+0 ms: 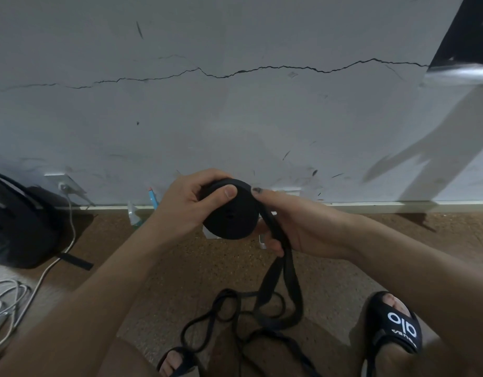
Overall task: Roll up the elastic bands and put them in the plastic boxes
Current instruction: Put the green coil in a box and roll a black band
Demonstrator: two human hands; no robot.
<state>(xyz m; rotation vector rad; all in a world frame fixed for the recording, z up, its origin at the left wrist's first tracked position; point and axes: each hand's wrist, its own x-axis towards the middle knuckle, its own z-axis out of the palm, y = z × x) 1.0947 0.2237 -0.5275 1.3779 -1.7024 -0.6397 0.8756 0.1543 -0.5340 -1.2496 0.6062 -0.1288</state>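
Cracked white wall and brown floor (158, 281) behind; rolling is midway. Left hand (177, 210) grips the black roll (229, 213); right hand (294, 227) pinches the loose band (278, 295) trailing to the floor. Next: keep winding under tension.

Both hands (186, 205) (297, 227) raised (fingers curled), gripping.

The elastic band (229, 213) I roll is matt black woven cloth. Below it the floor (153, 268) looks like speckled brown cork, rough. Behind it the wall (235, 118) is matt painted plaster, cracked and scuffed.
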